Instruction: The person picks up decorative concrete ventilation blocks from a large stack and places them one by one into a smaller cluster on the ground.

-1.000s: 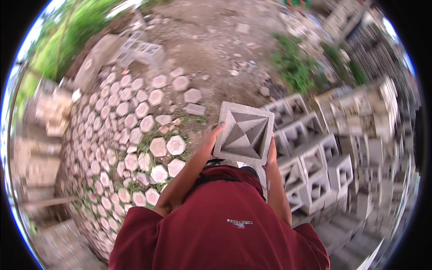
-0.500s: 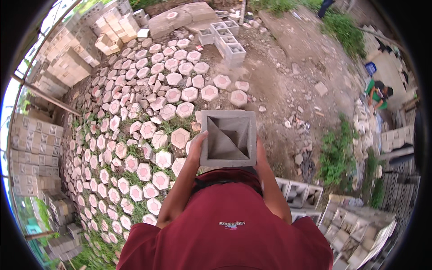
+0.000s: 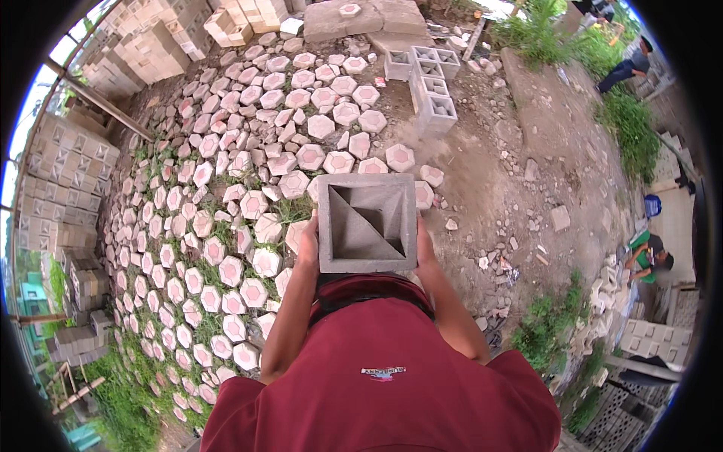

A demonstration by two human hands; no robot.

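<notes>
**Square concrete block carried at chest height over a yard of pavers**

The dirt yard point(image 3: 497, 181) fills the view, brown and scattered with rubble on the person's right. Across its left half spreads a wide field of hexagonal pavers point(image 3: 248, 203), pale with pinkish centres, laid loosely with grass growing between them. Stacks of grey blocks point(image 3: 64, 181) line the far left edge, and more stacks stand at the top left. A small group of hollow blocks point(image 3: 429, 83) sits at the top centre, beside a flat concrete slab point(image 3: 361, 19). Green weeds point(image 3: 625, 128) grow along the right side, where two other people are at work near the rim.

The person's red shirt point(image 3: 376, 377) takes up the lower middle. Just above it, in front of the chest, is the square grey ventilation block point(image 3: 367, 223), its recessed face with diagonal ridges turned up toward the camera. The left hand point(image 3: 307, 245) presses against the block's left side, fingers curled around that edge. The right hand point(image 3: 424, 245) clasps the opposite side, its fingers mostly hidden behind the block. Both hands hold it clear of the ground, forearms bent upward.
</notes>
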